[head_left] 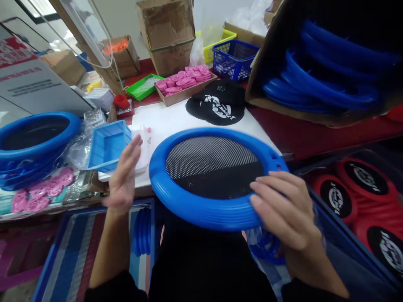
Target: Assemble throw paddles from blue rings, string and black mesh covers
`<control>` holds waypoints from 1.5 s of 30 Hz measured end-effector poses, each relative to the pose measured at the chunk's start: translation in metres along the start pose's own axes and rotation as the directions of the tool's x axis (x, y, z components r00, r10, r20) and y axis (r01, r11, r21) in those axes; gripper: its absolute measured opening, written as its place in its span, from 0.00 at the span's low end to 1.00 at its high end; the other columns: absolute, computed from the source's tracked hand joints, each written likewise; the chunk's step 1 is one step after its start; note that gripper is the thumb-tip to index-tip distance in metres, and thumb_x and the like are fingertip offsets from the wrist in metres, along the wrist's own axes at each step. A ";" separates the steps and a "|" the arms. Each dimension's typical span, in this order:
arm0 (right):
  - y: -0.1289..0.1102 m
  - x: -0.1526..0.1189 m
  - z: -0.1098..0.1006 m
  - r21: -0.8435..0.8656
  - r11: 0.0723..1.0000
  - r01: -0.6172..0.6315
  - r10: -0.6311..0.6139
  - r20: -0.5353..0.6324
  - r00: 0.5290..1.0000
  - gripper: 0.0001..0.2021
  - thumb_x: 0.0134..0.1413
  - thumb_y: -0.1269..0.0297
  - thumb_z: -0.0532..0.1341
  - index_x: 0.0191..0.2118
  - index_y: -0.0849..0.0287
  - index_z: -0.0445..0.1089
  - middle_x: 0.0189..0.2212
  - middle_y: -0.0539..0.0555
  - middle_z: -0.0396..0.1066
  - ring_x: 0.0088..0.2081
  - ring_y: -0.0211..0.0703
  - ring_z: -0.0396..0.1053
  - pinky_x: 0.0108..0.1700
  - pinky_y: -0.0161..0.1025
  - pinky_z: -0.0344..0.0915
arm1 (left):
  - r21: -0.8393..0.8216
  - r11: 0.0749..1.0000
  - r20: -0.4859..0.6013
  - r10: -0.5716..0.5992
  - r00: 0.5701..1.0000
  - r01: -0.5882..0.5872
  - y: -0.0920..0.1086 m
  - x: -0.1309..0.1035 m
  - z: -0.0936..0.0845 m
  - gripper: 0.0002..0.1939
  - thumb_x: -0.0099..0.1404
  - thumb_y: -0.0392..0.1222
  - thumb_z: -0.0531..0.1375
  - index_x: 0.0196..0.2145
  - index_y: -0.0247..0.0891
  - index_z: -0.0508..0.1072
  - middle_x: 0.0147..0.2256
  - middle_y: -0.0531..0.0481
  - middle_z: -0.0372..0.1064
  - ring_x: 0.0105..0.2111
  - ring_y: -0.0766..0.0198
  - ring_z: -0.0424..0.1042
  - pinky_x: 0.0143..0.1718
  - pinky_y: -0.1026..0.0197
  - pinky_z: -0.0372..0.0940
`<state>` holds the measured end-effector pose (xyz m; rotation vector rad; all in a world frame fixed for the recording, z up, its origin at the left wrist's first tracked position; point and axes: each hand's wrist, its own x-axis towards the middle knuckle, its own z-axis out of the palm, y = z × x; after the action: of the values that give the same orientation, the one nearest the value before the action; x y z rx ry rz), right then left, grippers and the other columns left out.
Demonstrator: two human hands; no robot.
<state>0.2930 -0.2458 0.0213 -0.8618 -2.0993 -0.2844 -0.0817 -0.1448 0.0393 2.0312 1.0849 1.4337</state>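
A blue plastic ring (201, 214) with black mesh (210, 157) across its middle is tilted above the front edge of the white work surface (138, 184). My right hand (285, 205) grips its right rim, fingers on top, with the thumb hidden. Two small slots show in the rim just beyond those fingers. Off to the ring's left, my left hand (122, 180) is raised, fingers stretched out, holding nothing and slightly blurred. It is near a light-blue plastic tray (108, 147). Black printed fabric pieces (217, 102) lie behind the ring.
An open carton (255, 90) of blue rings stands at right, above a bin of red printed discs (333, 201). Blue rings (37, 151) are stacked at left. Pink parts (185, 82) fill a shallow box beside a green tray (141, 88) and blue basket (234, 61).
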 end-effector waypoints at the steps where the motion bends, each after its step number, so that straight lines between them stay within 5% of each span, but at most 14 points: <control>1: -0.010 -0.007 0.003 -0.085 0.995 0.047 -0.041 0.068 0.997 0.23 0.67 0.63 0.64 0.64 0.39 0.72 0.53 0.52 0.82 0.54 0.61 0.79 0.58 0.67 0.75 | -0.224 0.958 -0.055 -0.194 0.979 0.177 0.007 -0.014 0.005 0.46 0.66 0.84 0.46 0.66 0.53 0.71 0.70 0.38 0.64 0.67 0.40 0.68 0.60 0.37 0.72; 4: -0.028 -0.035 0.031 -0.209 0.973 0.094 -0.061 0.160 0.985 0.21 0.65 0.69 0.65 0.58 0.39 0.76 0.50 0.46 0.84 0.51 0.49 0.80 0.52 0.50 0.79 | -0.563 0.509 0.163 -0.704 0.691 0.651 0.030 -0.063 0.037 0.33 0.69 0.65 0.66 0.66 0.53 0.70 0.63 0.40 0.72 0.49 0.52 0.80 0.45 0.50 0.79; 6: -0.030 -0.057 0.054 -0.109 0.953 0.283 -0.263 0.167 0.950 0.17 0.66 0.70 0.62 0.55 0.44 0.78 0.51 0.48 0.84 0.49 0.43 0.81 0.46 0.41 0.80 | -0.586 0.275 0.271 -0.820 0.504 0.762 0.039 -0.094 0.062 0.31 0.64 0.55 0.73 0.62 0.48 0.73 0.55 0.43 0.78 0.39 0.59 0.80 0.37 0.58 0.78; 9: -0.025 -0.090 0.080 -0.062 0.980 0.187 -0.174 0.174 0.969 0.20 0.62 0.71 0.64 0.56 0.43 0.77 0.54 0.52 0.82 0.51 0.50 0.81 0.49 0.49 0.80 | -0.638 0.213 0.173 -0.897 0.407 0.740 0.042 -0.129 0.087 0.29 0.60 0.49 0.77 0.56 0.46 0.75 0.50 0.48 0.79 0.38 0.62 0.79 0.34 0.65 0.76; 13: -0.029 -0.130 0.102 0.068 0.930 -0.362 0.356 0.080 0.931 0.36 0.57 0.61 0.71 0.69 0.40 0.64 0.74 0.65 0.58 0.70 0.78 0.63 0.60 0.82 0.67 | -0.652 0.252 0.091 -0.910 0.405 0.715 0.035 -0.150 0.098 0.27 0.60 0.46 0.77 0.54 0.47 0.75 0.52 0.51 0.78 0.42 0.63 0.79 0.36 0.66 0.75; 15: -0.035 -0.144 0.112 0.352 0.703 -0.618 0.637 0.077 0.767 0.46 0.57 0.56 0.72 0.76 0.39 0.50 0.78 0.66 0.48 0.74 0.76 0.57 0.63 0.80 0.65 | -0.669 0.252 0.085 -0.909 0.408 0.700 0.026 -0.155 0.101 0.29 0.59 0.48 0.78 0.55 0.48 0.75 0.54 0.50 0.77 0.44 0.62 0.79 0.37 0.66 0.76; 17: -0.037 -0.150 0.122 0.669 0.269 -0.692 0.792 0.255 0.554 0.47 0.62 0.47 0.69 0.78 0.40 0.45 0.75 0.65 0.56 0.70 0.67 0.66 0.61 0.68 0.73 | -0.685 0.270 0.051 -0.909 0.414 0.677 0.014 -0.159 0.100 0.34 0.56 0.50 0.79 0.58 0.49 0.74 0.54 0.50 0.78 0.44 0.62 0.79 0.36 0.67 0.75; 19: -0.029 -0.147 0.127 0.780 -0.169 -0.602 0.810 0.458 0.367 0.40 0.61 0.37 0.66 0.74 0.43 0.58 0.65 0.62 0.71 0.58 0.60 0.78 0.54 0.58 0.78 | -0.668 0.293 0.035 -0.906 0.422 0.684 -0.002 -0.162 0.092 0.38 0.54 0.50 0.80 0.60 0.51 0.73 0.53 0.50 0.78 0.41 0.64 0.79 0.32 0.69 0.73; 21: -0.011 -0.136 0.128 0.772 -0.357 -0.527 0.824 0.526 0.212 0.34 0.57 0.33 0.68 0.62 0.47 0.73 0.53 0.58 0.81 0.48 0.56 0.81 0.50 0.52 0.79 | -0.608 0.306 0.073 -0.897 0.436 0.732 -0.018 -0.163 0.080 0.41 0.54 0.49 0.80 0.62 0.50 0.73 0.53 0.49 0.79 0.39 0.64 0.79 0.31 0.70 0.72; 27: 0.028 -0.079 0.138 0.814 -0.214 -0.540 0.960 0.278 0.039 0.26 0.50 0.41 0.76 0.48 0.55 0.80 0.41 0.54 0.82 0.46 0.52 0.79 0.55 0.50 0.76 | -0.748 0.406 -0.137 -0.869 0.476 0.526 -0.023 -0.174 0.100 0.46 0.55 0.58 0.78 0.68 0.54 0.67 0.64 0.45 0.72 0.56 0.57 0.77 0.48 0.63 0.75; 31: -0.016 -0.065 0.169 0.867 -0.161 -0.472 0.986 0.125 -0.108 0.25 0.55 0.38 0.70 0.44 0.56 0.77 0.39 0.52 0.80 0.44 0.48 0.77 0.53 0.49 0.76 | -0.801 0.112 0.191 -0.884 0.428 0.589 0.001 -0.194 0.157 0.43 0.56 0.57 0.78 0.65 0.54 0.67 0.63 0.43 0.73 0.56 0.52 0.79 0.54 0.49 0.76; 35: -0.052 -0.098 0.171 0.838 -0.295 -0.458 0.950 0.309 -0.046 0.25 0.51 0.44 0.74 0.48 0.53 0.74 0.40 0.50 0.78 0.44 0.45 0.76 0.51 0.44 0.75 | -0.724 0.199 0.095 -0.919 0.382 0.661 -0.003 -0.209 0.152 0.38 0.55 0.58 0.78 0.56 0.41 0.72 0.54 0.41 0.78 0.50 0.52 0.81 0.48 0.51 0.78; 41: -0.030 -0.138 0.135 0.745 -0.216 -0.632 0.911 0.386 0.144 0.25 0.42 0.44 0.80 0.37 0.54 0.72 0.22 0.42 0.62 0.20 0.33 0.58 0.22 0.32 0.59 | -0.413 0.426 0.116 -0.852 0.510 0.805 -0.003 -0.253 0.057 0.32 0.46 0.53 0.82 0.45 0.36 0.80 0.48 0.40 0.81 0.50 0.47 0.80 0.58 0.46 0.74; 45: -0.074 -0.105 0.169 0.695 -0.192 -0.693 0.827 0.495 0.266 0.20 0.52 0.45 0.75 0.36 0.53 0.70 0.18 0.39 0.52 0.17 0.31 0.47 0.19 0.31 0.50 | -0.322 0.370 -0.077 -0.928 0.365 0.871 0.024 -0.309 -0.025 0.32 0.42 0.55 0.82 0.39 0.35 0.80 0.38 0.42 0.82 0.40 0.48 0.81 0.48 0.48 0.78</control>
<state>0.1845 -0.2705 -0.1588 -1.2077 -0.8210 1.3194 -0.1462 -0.4059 -0.1165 0.7175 1.6723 1.0689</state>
